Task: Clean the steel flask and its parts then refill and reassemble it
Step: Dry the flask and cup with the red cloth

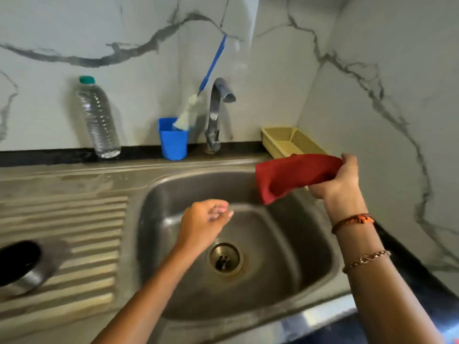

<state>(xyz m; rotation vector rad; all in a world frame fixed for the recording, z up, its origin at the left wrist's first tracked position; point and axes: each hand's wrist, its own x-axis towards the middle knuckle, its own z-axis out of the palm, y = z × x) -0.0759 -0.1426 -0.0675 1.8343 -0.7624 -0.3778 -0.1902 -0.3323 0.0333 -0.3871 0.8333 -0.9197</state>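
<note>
Flask part [21, 264], steel with a dark opening, lies on its side at the far left edge of the ribbed draining board [74, 234], only partly in frame and blurred, so whether it's the body or a cup is hard to call. Well away from it, the right hand [337, 177] grips a red cloth [295, 176] by one end, up over the right rim of the sink [149, 194], the fabric sagging in a soft fold. Left hand [203, 224] hovers over the basin, fingers loosely curled, holding nothing. Looks like a drying or wiping step coming up, and the smart play is to bring that steel piece into the free hand, seat it firmly, then work the cloth round the curved wall and into the mouth, because wet polished steel is slippery. Basin is brushed steel, rounded corners, a brassy drain [224, 258] at the bottom. Behind it, a curved chrome tap [216, 112], a blue plastic cup [173, 142] with a blue-handled bottle brush [198, 100] leaning out, a clear ridged water bottle [98, 117] with a green cap, and a pale yellow mesh basket [293, 141] against the veined marble wall.
</note>
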